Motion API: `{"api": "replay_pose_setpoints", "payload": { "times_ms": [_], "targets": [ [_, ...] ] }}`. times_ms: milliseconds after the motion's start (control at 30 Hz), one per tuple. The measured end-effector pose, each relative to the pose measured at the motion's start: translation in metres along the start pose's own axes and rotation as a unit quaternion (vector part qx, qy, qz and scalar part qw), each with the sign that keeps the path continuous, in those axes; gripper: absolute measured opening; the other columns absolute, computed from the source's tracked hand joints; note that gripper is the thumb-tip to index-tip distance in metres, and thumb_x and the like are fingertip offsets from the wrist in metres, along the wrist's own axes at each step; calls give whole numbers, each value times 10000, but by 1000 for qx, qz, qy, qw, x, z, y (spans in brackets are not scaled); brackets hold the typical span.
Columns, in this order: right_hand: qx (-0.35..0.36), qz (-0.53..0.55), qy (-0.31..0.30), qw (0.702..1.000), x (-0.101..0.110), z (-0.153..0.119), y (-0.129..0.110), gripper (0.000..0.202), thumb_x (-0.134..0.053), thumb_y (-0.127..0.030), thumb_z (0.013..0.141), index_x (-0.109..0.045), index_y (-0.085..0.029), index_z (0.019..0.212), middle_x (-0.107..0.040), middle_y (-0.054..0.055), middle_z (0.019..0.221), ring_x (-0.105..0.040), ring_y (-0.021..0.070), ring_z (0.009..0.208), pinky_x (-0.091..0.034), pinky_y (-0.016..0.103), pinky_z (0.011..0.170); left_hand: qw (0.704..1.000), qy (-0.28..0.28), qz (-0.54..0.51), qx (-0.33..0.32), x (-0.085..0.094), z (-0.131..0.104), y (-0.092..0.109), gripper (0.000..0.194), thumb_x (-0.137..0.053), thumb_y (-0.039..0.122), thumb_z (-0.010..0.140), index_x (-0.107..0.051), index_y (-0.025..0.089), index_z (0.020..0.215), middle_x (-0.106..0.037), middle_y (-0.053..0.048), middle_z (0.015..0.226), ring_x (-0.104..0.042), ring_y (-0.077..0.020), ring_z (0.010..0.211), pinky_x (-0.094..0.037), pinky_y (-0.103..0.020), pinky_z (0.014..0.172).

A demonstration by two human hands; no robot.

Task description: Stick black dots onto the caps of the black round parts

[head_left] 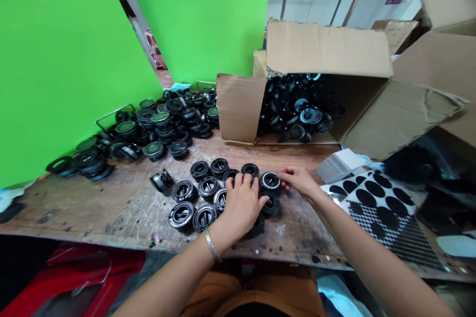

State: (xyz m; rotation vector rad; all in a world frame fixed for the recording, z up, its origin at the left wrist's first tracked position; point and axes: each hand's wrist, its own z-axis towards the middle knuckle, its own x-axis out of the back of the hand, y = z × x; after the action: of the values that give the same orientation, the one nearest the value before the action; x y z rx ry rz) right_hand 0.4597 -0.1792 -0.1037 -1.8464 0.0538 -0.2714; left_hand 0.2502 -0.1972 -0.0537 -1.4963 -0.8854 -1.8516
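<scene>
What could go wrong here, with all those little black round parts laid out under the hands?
1. The left hand lies flat over the rows of black round parts; a sideways slip could knock the neat rows out of line.
2. One part lies tipped on its side by the rows and might roll.
3. The cardboard box lies on its side with its mouth open toward the table, so parts inside could spill out.

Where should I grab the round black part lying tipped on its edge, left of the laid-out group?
Pinch the tipped part across its two flat faces, coming straight down from above. It stands on its rim apart from the flat-lying parts, so both faces are exposed and the bench around it leaves room for fingers. Probably a thumb-and-forefinger grip is enough.
</scene>
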Motion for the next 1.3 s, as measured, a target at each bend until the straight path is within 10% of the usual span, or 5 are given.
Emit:
{"api": "replay_pose_setpoints", "payload": {
  "times_ms": [400, 1033, 1167, 1300],
  "targets": [
    [-59, 77, -16, 995, -5, 0, 1, 161, -748, -190, 668, -591, -178, 702, -568, -53, 491, -509, 66, 390, -427, 147, 354, 998, -37, -46, -30, -6, 7, 1, 320, -511, 413, 937, -679, 185, 1084, -596, -124, 1199, -453, -320, 1101, -346, -521, 916],
    [99, -133, 83, 983, -1, -16, -5, 107, -666, -252, 760, -606, -194, 694, -603, -13, 565, -568, 145, 531, -477, 254, 522, 997, 16, 36, -71, -15, 13, 7, 384, -556, 363, 913, -623, 196, 1253, -625, -156, 1158, -467, -346, 1124, -319, -547, 954],
    [223, -228, 186, 929, 41, -37, -18, 137, -617, -308, 833, -665, -199, 900, -668, 103, 973, -577, 265, 987, -445, 420, 933, 997, 30, 31, -61, -13, 10, 5, 460, -558, 368, 911, -547, 201, 1340, -633, -148, 1157, -473, -342, 1110, -328, -538, 937],
    [268, -437, 375, 772, 100, -42, -16, 406, -579, -381, 864, -617, -129, 1180, -571, 220, 1262, -444, 383, 1209, -350, 558, 1001, 997, 41, 10, -59, -11, 4, 1, 499, -574, 349, 902, -512, 200, 1375, -625, -146, 1178, -469, -351, 1117, -336, -527, 920]
  ]
}}
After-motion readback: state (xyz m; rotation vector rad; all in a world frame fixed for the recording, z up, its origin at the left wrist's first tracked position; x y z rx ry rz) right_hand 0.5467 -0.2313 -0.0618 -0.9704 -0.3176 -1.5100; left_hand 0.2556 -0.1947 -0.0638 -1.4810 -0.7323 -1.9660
